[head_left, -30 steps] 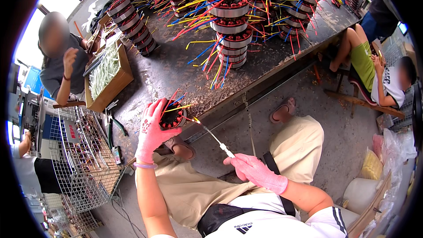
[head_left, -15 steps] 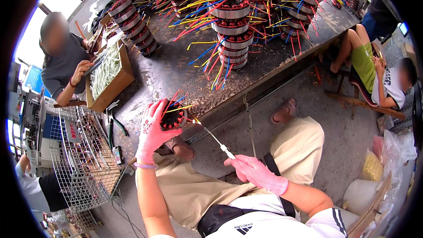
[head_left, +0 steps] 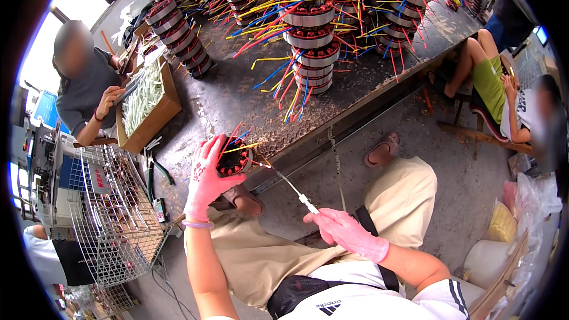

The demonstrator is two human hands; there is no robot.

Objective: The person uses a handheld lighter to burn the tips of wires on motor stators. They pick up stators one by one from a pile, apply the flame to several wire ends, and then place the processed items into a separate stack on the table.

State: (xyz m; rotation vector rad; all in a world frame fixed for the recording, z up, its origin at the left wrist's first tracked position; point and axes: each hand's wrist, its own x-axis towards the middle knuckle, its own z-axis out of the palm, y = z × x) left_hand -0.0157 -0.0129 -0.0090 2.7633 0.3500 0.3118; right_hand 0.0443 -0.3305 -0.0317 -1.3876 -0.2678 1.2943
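My left hand [head_left: 205, 179], in a pink glove, grips a round motor stator [head_left: 233, 162] with red windings at the near table edge. Red, blue and yellow leads stick up from its top. My right hand [head_left: 349, 233], also gloved in pink, has its fingers closed on a white sleeve [head_left: 307, 202]. From the sleeve a thin whitish lead [head_left: 289, 184] runs up and left towards the stator, with a bright, coppery end close to the stator's side. Whether that end touches the stator I cannot tell.
Tall stacks of stators [head_left: 309, 41] with coloured leads crowd the dark table [head_left: 249, 98]. A cardboard box [head_left: 155, 123] of white tubes stands at the left, with green-handled pliers [head_left: 150, 176] nearby. A wire cart [head_left: 115, 213] is lower left. Other people sit left and right.
The stator's leads and the lead's coppery end have shifted slightly. My right hand has moved a little right. At the lower left, a person has moved further into view.
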